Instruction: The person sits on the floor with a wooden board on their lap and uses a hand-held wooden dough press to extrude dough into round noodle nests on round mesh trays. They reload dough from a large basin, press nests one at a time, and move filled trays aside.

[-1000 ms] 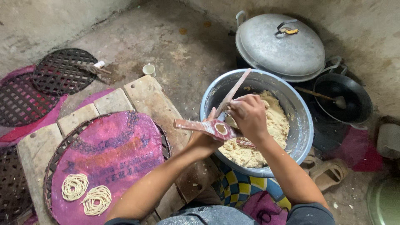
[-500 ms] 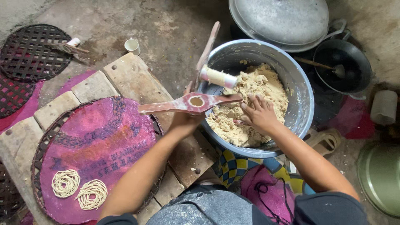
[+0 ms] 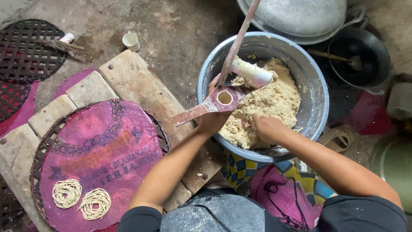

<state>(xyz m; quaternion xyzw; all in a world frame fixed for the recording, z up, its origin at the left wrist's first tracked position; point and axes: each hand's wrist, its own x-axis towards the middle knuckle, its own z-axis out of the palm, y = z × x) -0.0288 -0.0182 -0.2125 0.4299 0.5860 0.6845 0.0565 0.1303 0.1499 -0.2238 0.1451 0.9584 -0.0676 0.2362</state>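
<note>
Left hand [image 3: 213, 120] fingers clamped on wooden noodle press [image 3: 223, 96] held open over the grey metal basin [image 3: 315, 92], right hand [image 3: 267, 129] fingers curled into the pale dough [image 3: 274, 96] inside it, two noodle coils [image 3: 81, 198] sit on the pink-lined tray [image 3: 98, 150].

Both arms are bare below short dark sleeves and reach up from the bottom of the frame toward the upper middle. The left hand [image 3: 213, 117] sits near the middle of the frame, its fingers curled tight in a grip, with the wrist straight. The right hand [image 3: 265, 128] is just to its right, palm down, with its fingers bent and pushed down.
</note>
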